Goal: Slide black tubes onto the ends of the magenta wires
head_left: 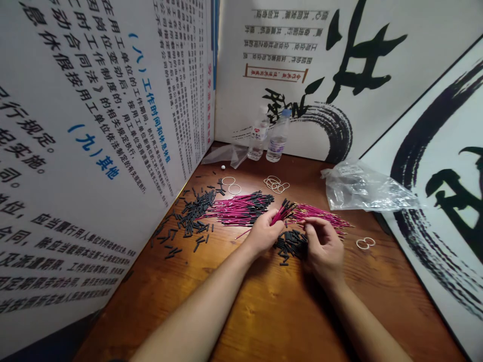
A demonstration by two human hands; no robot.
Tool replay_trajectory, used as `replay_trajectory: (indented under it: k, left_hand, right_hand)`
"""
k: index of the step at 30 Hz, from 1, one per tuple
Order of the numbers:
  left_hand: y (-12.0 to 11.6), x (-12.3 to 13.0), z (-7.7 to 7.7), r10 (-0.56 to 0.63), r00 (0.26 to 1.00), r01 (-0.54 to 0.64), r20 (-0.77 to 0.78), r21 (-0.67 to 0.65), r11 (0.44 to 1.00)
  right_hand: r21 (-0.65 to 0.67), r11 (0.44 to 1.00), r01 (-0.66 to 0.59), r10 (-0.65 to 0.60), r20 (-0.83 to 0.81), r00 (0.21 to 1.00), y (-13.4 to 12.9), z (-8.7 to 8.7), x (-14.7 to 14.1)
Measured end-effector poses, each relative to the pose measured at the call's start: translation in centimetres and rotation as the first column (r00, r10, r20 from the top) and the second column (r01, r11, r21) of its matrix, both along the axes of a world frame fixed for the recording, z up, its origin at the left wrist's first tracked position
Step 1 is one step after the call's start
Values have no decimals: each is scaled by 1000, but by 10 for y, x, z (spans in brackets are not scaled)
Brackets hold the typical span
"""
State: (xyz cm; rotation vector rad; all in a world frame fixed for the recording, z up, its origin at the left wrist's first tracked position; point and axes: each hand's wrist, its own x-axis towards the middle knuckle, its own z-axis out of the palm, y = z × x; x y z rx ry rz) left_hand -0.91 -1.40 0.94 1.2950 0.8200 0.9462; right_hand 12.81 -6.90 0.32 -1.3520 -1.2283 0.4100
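Note:
My left hand is closed around a bundle of thin pink sticks with black ends. Thumb and fingers of my right hand pinch at the end of one thin pink stick just right of that bundle. Below and between the hands lies a small heap of short black tubes. Behind my left hand a pile of pink sticks with black ends rests on the table, and another pile of pink sticks lies behind my right hand. A larger heap of black tubes spreads at the left.
Two plastic bottles stand at the back near the printed panels. A clear plastic bag lies at the back right of the wooden table. Pale rings lie behind the piles, with two more at right.

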Motion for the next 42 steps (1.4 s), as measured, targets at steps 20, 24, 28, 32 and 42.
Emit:
replay_trajectory:
  k: [20, 24, 28, 32, 42]
  left_hand:
    - [-2, 0, 1, -9, 996, 17, -89, 81, 997]
    - [-1, 0, -3, -26, 997, 30, -68, 62, 998]
    - [0, 1, -6, -49, 998, 50, -27, 20, 999]
    - [-1, 1, -4, -65, 998, 65, 18, 6, 998]
    - [-2, 1, -4, -97, 994, 96, 56, 33, 995]
  right_hand:
    - [132, 990, 56, -46, -78, 996, -3, 0, -6]
    - [128, 992, 0, 13, -95, 995, -3, -2, -6]
    - [53, 998, -14, 20, -114, 993, -2, -6, -6]
    - [4, 1000, 17, -17, -102, 995, -1, -5, -5]
    - [-71, 997, 23, -25, -40, 999, 0, -6, -3]
